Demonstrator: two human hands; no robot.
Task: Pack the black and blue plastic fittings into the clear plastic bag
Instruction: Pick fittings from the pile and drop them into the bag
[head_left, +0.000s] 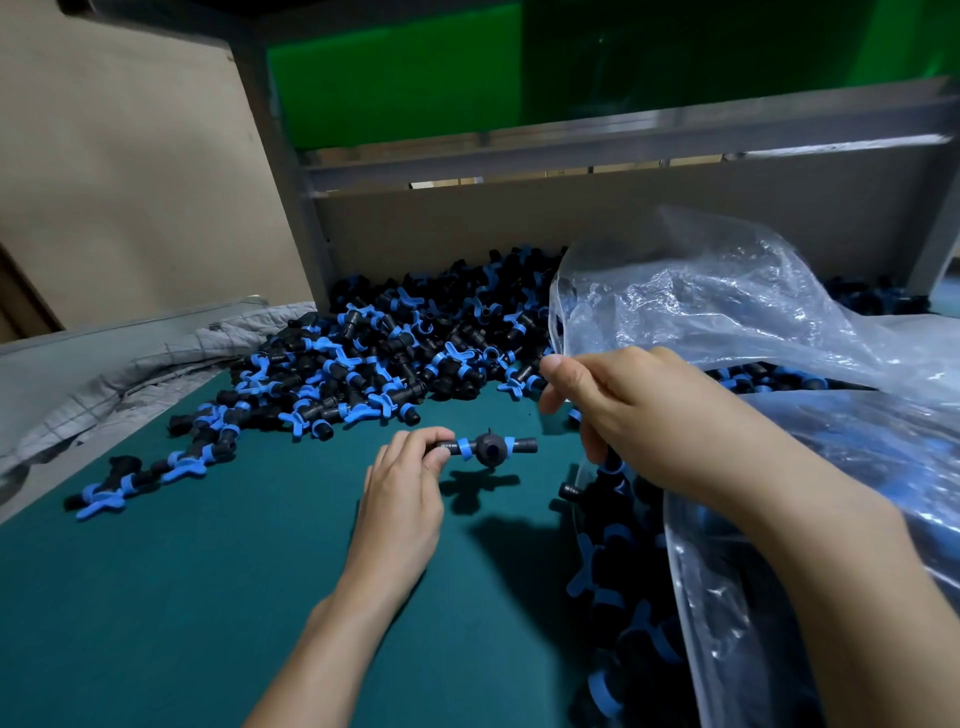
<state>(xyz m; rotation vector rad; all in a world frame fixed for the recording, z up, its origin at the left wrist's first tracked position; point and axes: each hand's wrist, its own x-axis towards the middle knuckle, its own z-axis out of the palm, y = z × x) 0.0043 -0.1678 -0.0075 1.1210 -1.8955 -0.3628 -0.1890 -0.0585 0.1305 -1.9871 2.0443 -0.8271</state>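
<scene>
Left hand (405, 499): fingertip grip on one end of fitting (488, 447), above tabletop (208, 597), near bag (727, 322). Right hand (623, 415): grip pinching bag rim, mouth held up. Risks: end-only hold could let fitting tip, drop; rim slips, mouth sags, packed fittings (623, 597) spill.

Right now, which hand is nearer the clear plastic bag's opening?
Right. The right hand pinches the clear plastic bag at its rim; the left hand is apart, to the left, gripping one black and blue fitting.
</scene>
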